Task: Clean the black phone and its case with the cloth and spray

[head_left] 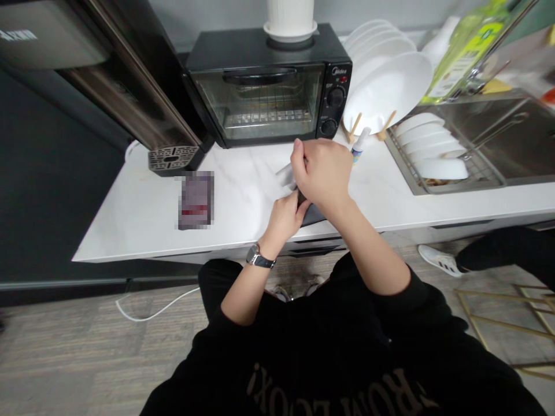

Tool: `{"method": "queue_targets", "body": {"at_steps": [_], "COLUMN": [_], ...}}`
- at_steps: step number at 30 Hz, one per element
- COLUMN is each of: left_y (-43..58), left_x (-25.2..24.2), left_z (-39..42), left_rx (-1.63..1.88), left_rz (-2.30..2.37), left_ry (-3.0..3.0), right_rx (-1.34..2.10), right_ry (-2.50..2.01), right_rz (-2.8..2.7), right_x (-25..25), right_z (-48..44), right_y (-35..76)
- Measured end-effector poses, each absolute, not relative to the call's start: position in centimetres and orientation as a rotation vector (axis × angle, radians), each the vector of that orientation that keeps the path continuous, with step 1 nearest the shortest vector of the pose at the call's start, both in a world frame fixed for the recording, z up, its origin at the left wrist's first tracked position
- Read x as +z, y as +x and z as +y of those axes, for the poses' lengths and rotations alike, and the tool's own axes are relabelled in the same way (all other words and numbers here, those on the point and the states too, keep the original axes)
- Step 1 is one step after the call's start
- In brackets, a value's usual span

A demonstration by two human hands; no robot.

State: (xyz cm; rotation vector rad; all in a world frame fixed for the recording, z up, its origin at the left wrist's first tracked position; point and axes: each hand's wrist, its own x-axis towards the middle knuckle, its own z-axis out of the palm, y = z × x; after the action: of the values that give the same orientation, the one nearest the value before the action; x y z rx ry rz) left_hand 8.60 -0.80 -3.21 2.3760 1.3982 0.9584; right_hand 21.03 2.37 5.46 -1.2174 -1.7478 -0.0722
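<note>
My right hand [327, 170] is closed in a fist, thumb on top, above the white counter near its front edge. Just below and to its left, my left hand [284, 218], with a watch [260, 257] on the wrist, is closed on a dark grey object [313, 215]. That object lies at the counter's edge, largely covered by both hands. A pale, silvery blurred piece [285, 175] sticks out to the left of my right fist. Whether it joins the dark object, and what exactly is inside the fist, I cannot make out.
A black toaster oven [264, 104] stands behind my hands. White plates [390, 86] in a wooden rack and a small bottle [359, 145] are to the right, then a sink [515, 138] with bowls. At left are a drink machine [173, 156] and a blurred-out item [196, 201].
</note>
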Motion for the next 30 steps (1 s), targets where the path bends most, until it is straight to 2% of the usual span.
{"method": "queue_targets", "body": {"at_steps": [6, 14, 22, 30], "left_y": [8.6, 8.5, 8.7, 8.8], "left_x": [-3.4, -3.0, -2.6, -2.8], "left_z": [-1.0, -1.0, -1.3, -1.2], "left_rx": [0.881, 0.864, 0.800, 0.797], "left_rz": [1.411, 1.453, 1.460, 1.509], "left_ry": [2.433, 2.389, 2.406, 2.430], "right_rx": [-0.318, -0.100, -0.322, -0.204], "right_ry": [-0.926, -1.202, -1.076, -1.404], "right_rz": [-1.579, -1.757, -1.556, -1.810], "right_x": [0.4, 5.2, 0.3, 7.0], "right_z": [2.1, 0.9, 0.5, -0.4], "right_y": [22.5, 21.5, 21.7, 21.9]}}
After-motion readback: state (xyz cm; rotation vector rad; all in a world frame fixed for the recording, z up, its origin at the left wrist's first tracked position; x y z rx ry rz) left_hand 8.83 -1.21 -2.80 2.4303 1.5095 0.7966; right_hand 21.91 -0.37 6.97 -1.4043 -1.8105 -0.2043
